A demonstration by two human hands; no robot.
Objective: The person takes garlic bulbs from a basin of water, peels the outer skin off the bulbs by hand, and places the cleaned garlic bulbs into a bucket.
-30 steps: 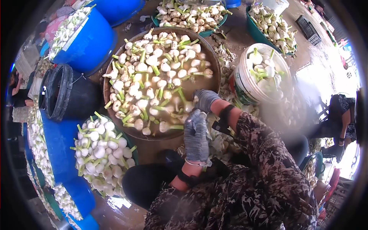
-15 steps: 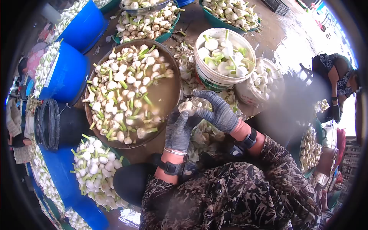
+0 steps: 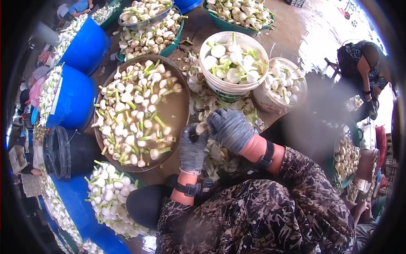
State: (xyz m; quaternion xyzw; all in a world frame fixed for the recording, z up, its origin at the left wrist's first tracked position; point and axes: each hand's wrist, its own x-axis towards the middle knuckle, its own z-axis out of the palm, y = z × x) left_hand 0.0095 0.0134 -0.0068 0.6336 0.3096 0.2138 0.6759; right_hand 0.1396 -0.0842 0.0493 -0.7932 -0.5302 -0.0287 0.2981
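Observation:
My left hand (image 3: 193, 146), in a grey glove, is closed around a garlic bulb (image 3: 201, 128), of which only a small pale part shows between the fingers. Close beside it, my right hand (image 3: 232, 130), also gloved, has its fingers curled in against the bulb; whatever they pinch is hidden. Beneath both hands lies a heap of loose garlic skins (image 3: 226, 154). To the left stands a wide round basin (image 3: 179, 106) of murky water with many garlic bulbs floating in it. Past my right hand is a white bucket (image 3: 230, 86) full of peeled garlic.
A second white bucket (image 3: 270, 101) of garlic stands to the right. Green tubs and large blue tubs (image 3: 76, 99) heaped with garlic line the back and left. A black barrel (image 3: 69, 150) lies at the left. Another person (image 3: 366, 70) bends over at the right.
My right hand has gone from spread fingers to a closed grip beside the bulb. My left hand wraps the bulb more, hiding most of it. The whole view has shifted slightly.

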